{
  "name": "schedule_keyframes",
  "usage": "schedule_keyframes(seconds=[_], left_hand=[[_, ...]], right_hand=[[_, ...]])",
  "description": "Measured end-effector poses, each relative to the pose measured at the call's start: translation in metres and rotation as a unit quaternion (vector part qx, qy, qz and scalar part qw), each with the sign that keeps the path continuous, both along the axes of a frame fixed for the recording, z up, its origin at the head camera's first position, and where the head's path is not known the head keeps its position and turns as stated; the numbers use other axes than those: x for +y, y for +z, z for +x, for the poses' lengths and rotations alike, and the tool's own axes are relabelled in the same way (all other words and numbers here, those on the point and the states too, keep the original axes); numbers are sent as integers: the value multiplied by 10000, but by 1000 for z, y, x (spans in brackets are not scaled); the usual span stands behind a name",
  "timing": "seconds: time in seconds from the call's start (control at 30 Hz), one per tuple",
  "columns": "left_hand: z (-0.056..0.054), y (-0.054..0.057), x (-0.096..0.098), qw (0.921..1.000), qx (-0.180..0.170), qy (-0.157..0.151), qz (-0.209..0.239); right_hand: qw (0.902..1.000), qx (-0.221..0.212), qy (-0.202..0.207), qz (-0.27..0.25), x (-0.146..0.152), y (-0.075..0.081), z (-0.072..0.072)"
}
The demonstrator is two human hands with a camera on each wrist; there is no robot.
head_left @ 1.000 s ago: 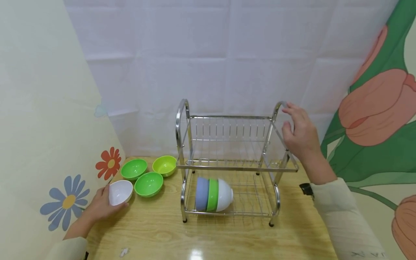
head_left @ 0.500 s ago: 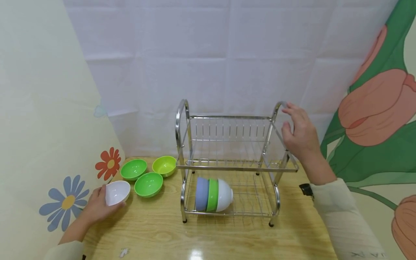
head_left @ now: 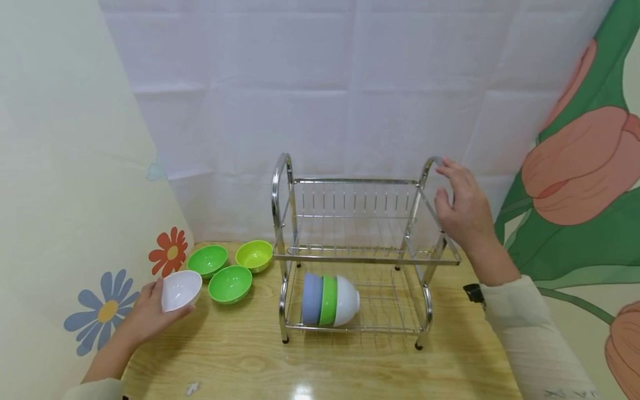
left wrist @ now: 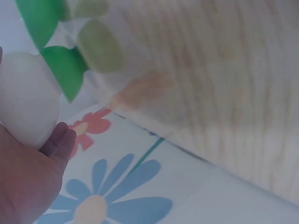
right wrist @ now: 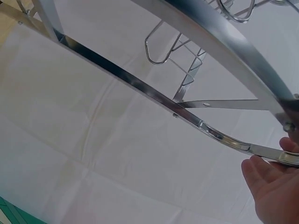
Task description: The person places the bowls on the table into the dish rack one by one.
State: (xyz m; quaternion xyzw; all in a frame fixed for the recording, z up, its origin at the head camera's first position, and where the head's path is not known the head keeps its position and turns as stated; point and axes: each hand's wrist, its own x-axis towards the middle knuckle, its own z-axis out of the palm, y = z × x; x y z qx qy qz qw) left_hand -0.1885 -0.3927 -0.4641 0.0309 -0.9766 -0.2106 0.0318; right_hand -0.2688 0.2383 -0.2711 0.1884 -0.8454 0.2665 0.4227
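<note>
My left hand (head_left: 151,314) grips a white bowl (head_left: 181,290) by its left side, thumb at the near edge. In the left wrist view the bowl (left wrist: 29,98) appears with its smooth outside showing, and the hand (left wrist: 32,179) curls around its lower part. Just beyond it are two green bowls, one behind (head_left: 207,261) and one to the right (head_left: 230,284). My right hand (head_left: 465,205) holds the top of the right side frame of a two-tier metal dish rack (head_left: 367,259). The right wrist view has its fingers (right wrist: 266,170) around the curved rail.
A yellow-green bowl (head_left: 254,256) stands by the rack's left post. On the lower tier, a blue bowl (head_left: 311,299), a green bowl (head_left: 328,300) and a white bowl (head_left: 347,300) nest on their sides. A floral wall panel (head_left: 100,194) borders the table's left side.
The white bowl shifted slightly left, then rose and tilted a little in my left hand, its rim now overlapping the rear green bowl. My right hand stayed on the rack.
</note>
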Motion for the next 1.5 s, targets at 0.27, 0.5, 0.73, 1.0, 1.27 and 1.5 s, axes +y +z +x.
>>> schedule_keyframes(seconds=[0.27,0.5,0.73,1.0,1.27,1.5], left_hand=[[2,19,15,9990,380,-218,-58],[7,38,37,9967,656,-486,-8],[17,51,63,9934,866,-744,91],[26,63,88,9914,993,-857,-7],[36,68,112,9843,1348,-1138,70],[40,71,142,9779,1511,-1428,215]], right_hand=[[9998,140,-75,93,2,-2,1],[9999,-104,-4,19,4,-1,4],[9995,-236,-132,157,6,-2,7],[9995,-224,-207,-36,-1,-3,25],[9943,664,453,-700,-20,-13,65],[9523,2381,1374,-1322,-74,-41,102]])
